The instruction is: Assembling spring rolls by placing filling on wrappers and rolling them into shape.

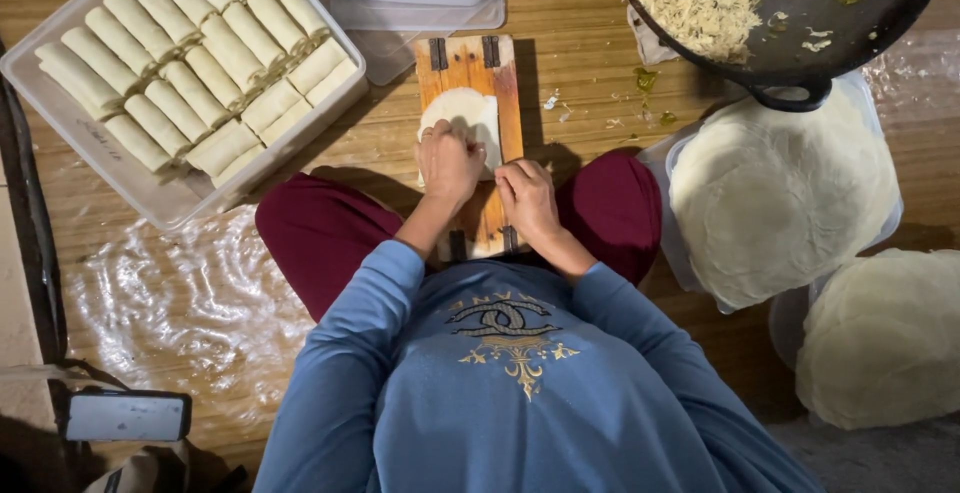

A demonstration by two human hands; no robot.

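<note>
Both hands are down on the narrow wooden board, its grain orange-brown with dark metal hinges at each end. On it lies a thin, pale round wrapper of dough, soft and matte, its near part hidden under the fingers. The left hand is curled, knuckles up, fingers pressed together onto the wrapper's near edge. The right hand sits just beside it, fingers bunched and tucked downward onto the board; whether it pinches anything I cannot tell.

Far left, a clear rectangular plastic tray is packed with pale rolled cylinders, smooth and floury, laid in tight slanted rows. Top right, a dark round metal pan holds a heap of shredded beige filling. Below it, a plastic tub carries a stack of flat round wrappers, slightly wrinkled, with a second stack just beside it. Crinkled clear plastic sheet gleams on the wooden floor, and a phone lies lower left.
</note>
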